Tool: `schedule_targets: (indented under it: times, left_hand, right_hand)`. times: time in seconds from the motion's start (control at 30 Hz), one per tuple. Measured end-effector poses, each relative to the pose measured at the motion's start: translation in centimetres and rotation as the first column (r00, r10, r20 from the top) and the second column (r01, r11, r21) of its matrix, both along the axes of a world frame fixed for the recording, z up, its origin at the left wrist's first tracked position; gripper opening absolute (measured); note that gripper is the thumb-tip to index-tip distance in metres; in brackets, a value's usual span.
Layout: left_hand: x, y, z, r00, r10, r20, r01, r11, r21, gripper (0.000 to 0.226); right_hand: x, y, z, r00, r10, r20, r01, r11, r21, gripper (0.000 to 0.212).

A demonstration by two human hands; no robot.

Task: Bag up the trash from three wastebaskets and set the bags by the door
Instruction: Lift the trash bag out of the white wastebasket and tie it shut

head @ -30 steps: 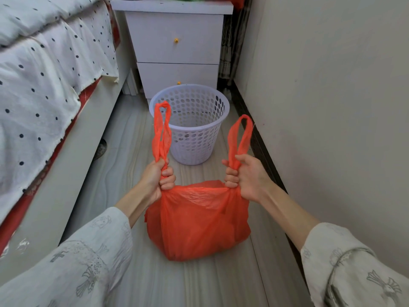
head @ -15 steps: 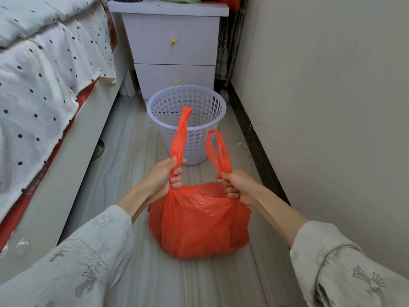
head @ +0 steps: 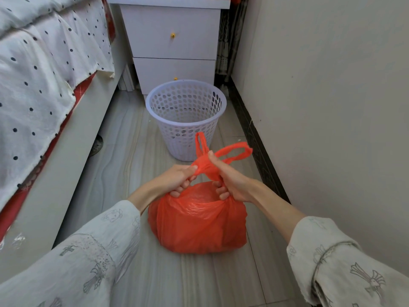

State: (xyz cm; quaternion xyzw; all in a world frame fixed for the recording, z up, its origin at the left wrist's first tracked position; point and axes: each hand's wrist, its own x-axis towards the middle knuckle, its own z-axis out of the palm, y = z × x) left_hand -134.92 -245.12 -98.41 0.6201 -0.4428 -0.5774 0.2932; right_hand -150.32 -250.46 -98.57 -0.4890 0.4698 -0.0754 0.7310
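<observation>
A full orange plastic bag [head: 199, 227] sits on the floor in front of me. My left hand [head: 177, 179] and my right hand [head: 230, 182] meet just above its mouth, each gripping one of the two handle loops [head: 223, 155], which cross over each other between my fingers. The loop ends stick up and to the right. A white perforated wastebasket [head: 186, 120] stands upright just beyond the bag, with no liner visible inside it.
A bed with a dotted white cover [head: 42, 69] runs along the left. A white two-drawer nightstand [head: 174, 45] stands behind the basket. The wall [head: 332, 107] with a dark baseboard [head: 256, 140] closes the right side. A narrow strip of pale floor [head: 124, 165] lies between.
My hands came together from wide apart, bringing the two raised handles over the bag's middle and crossing them. The bag's mouth has drawn closed.
</observation>
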Motion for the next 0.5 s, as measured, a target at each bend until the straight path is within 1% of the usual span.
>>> schedule_targets:
  times: [0.03,0.1,0.17,0.23,0.3,0.37,0.43,0.5]
  left_hand:
    - [-0.3,-0.1,-0.1,0.999,-0.024,0.022,0.025,1.000,-0.003,0.038]
    - [-0.6,-0.1,-0.2,0.999,-0.041,0.008,0.041,0.999,-0.002,0.037]
    - [-0.6,-0.1,-0.3,0.999,-0.032,-0.043,0.033,0.999,0.015,0.036]
    - [-0.4,-0.1,-0.4,0.994,-0.028,-0.106,0.033,0.999,0.041,0.035]
    - [0.0,-0.2,-0.5,0.984,-0.028,-0.174,0.042,0.996,0.081,0.033]
    - [0.2,-0.3,-0.7,0.962,-0.011,-0.272,0.049,0.990,0.131,0.031]
    - [0.4,-0.2,-0.6,0.923,0.033,-0.382,0.042,0.981,0.187,0.029]
    - [0.8,-0.2,-0.4,0.886,0.079,-0.456,0.033,0.972,0.231,0.020]
  right_hand:
    - [0.3,0.0,-0.1,0.999,-0.028,0.016,0.028,1.000,-0.010,0.068]
    - [0.8,-0.3,-0.4,0.986,-0.147,0.079,0.145,0.989,0.029,0.056]
    - [1.1,-0.4,-0.5,0.952,-0.259,0.160,0.237,0.961,0.143,0.054]
    - [1.3,-0.5,-0.6,0.923,-0.294,0.248,0.238,0.944,0.230,0.056]
    - [1.1,-0.5,-0.6,0.913,-0.274,0.304,0.195,0.945,0.264,0.055]
    - [0.6,-0.6,-0.5,0.926,-0.199,0.320,0.125,0.963,0.238,0.053]
    - [0.1,-0.7,-0.4,0.956,-0.085,0.279,0.041,0.986,0.162,0.057]
    - [-0.4,-0.8,-0.1,0.980,0.033,0.195,-0.044,0.998,0.052,0.051]
